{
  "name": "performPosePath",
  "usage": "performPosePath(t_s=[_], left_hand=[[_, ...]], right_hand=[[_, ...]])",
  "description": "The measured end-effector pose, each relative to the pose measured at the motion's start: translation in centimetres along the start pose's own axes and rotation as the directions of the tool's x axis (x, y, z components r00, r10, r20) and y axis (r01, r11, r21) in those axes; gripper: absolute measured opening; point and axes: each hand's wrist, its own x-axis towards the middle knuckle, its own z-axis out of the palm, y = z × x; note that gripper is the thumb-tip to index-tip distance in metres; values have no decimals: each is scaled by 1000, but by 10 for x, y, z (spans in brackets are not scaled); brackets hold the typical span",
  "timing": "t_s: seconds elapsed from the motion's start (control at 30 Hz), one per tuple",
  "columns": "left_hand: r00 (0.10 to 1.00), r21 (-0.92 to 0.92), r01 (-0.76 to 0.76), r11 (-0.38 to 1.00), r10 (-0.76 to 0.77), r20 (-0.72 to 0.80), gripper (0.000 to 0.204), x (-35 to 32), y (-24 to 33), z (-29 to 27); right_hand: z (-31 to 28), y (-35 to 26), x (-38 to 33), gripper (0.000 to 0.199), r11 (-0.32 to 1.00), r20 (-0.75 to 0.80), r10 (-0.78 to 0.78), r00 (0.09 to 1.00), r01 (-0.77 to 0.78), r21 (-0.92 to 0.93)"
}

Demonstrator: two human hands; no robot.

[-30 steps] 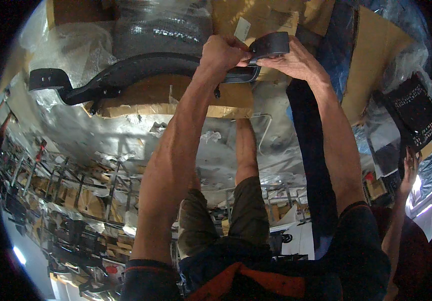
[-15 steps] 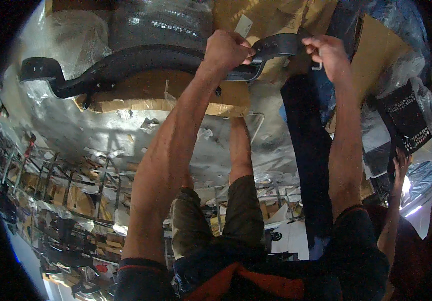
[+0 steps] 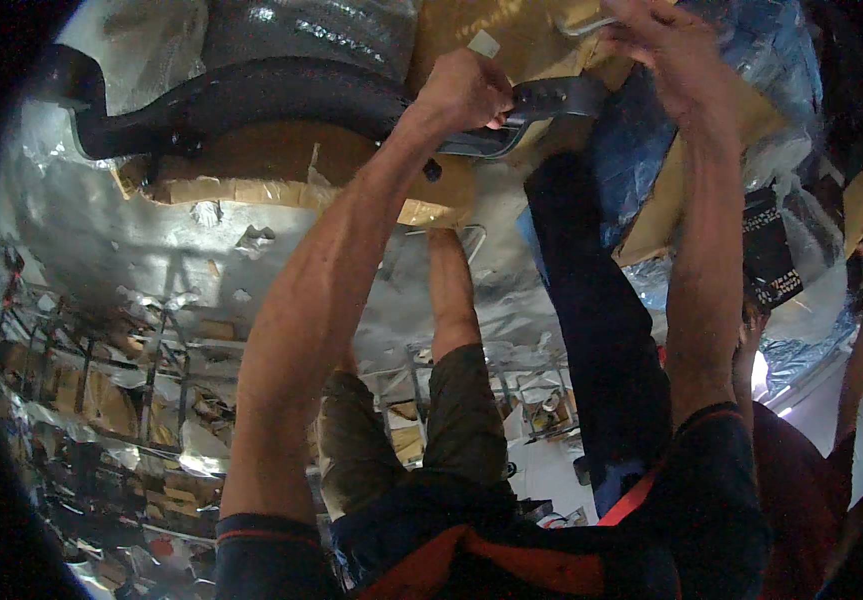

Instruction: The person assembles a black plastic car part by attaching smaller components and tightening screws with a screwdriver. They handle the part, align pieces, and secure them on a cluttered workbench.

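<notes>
A long black arched part, like a fender flare (image 3: 291, 95), lies across the upper left with bent flanged ends. My left hand (image 3: 463, 92) is closed at its right section, fingertips curled over the edge beside the small end bracket with holes. Whatever lies under those fingers is hidden. My right hand (image 3: 671, 55) is raised beyond the part's right end, apart from it, with its fingers spread and slightly blurred. Close to those fingers, at the top edge, sits a pale rounded object (image 3: 581, 18) that I cannot make out. Cardboard (image 3: 241, 180) lies under the arch.
Bubble-wrapped dark items (image 3: 311, 35) and blue plastic wrap (image 3: 641, 150) lie behind. A leg in dark trousers (image 3: 591, 290) is to the right. Another person's arm (image 3: 856, 340) reaches in at far right, near a black perforated panel (image 3: 771, 250). Metal racks with cardboard (image 3: 141, 380) stand at left.
My right hand has risen away from the part's right end, and its fingers have spread. My left hand stays on the part. The whole view has shifted slightly.
</notes>
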Motion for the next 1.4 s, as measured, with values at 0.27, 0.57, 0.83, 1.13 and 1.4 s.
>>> performPosePath(t_s=[0.27,0.57,0.83,1.13,1.4], left_hand=[[950,-708,-284,647,86,-301,30,-25,17,-16],[773,-494,-374,785,-31,-634,33,-49,16,0],[601,-355,-282,891,-124,-790,16,-72,1,58],[405,214,-472,855,426,-809,20,3,-11,-9],[969,544,-228,807,244,44,31,122,-25,-53]], right_hand=[[56,3,-8,11,978,277,9,961,50,-204],[87,-23,18,7,555,702,35,711,571,-605],[80,67,76,19,248,791,-170,587,803,-542],[43,98,148,18,-456,916,-227,331,795,-400],[72,39,128,27,504,302,43,952,240,-830]])
